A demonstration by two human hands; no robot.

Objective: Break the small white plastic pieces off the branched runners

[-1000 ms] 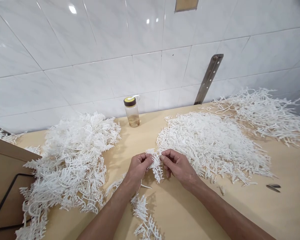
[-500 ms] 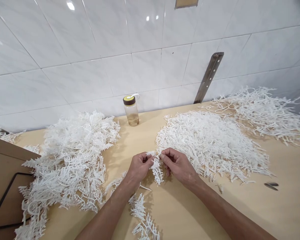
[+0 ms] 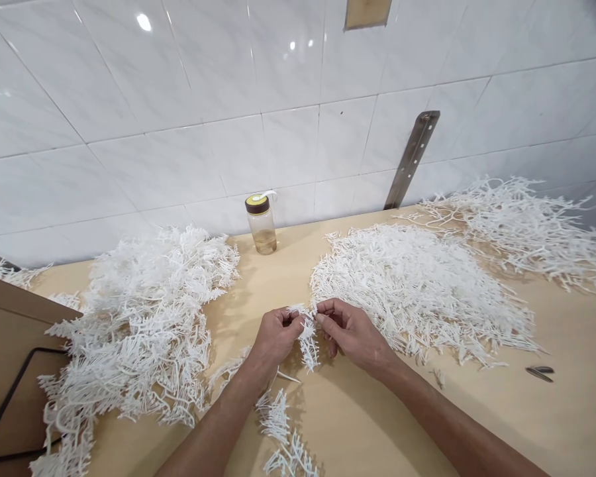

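My left hand [image 3: 279,332] is closed, with thumb and fingers pinching a white plastic sprig [image 3: 308,348] whose fringed end hangs down over the table. My right hand [image 3: 350,330] meets it from the other side, thumb and forefinger pinched at the sprig's upper end. Any small piece between those right fingertips is too fine to make out. Below my left wrist lie more loose white sprigs [image 3: 275,419]. Just beyond my right hand spreads a wide heap of short white pieces [image 3: 417,285].
At the left rises a tall pile of white sprigs [image 3: 144,324] beside a brown box [image 3: 14,331]. A bottle [image 3: 262,228] stands near the tiled wall. Branching white stems [image 3: 531,225] lie at the far right; a small dark metal tool [image 3: 540,373] lies nearer. A metal bracket [image 3: 412,159] leans there.
My right fingertips have shifted slightly left, closer to my left hand at the sprig. The camera view has tilted up a little. The piles look the same.
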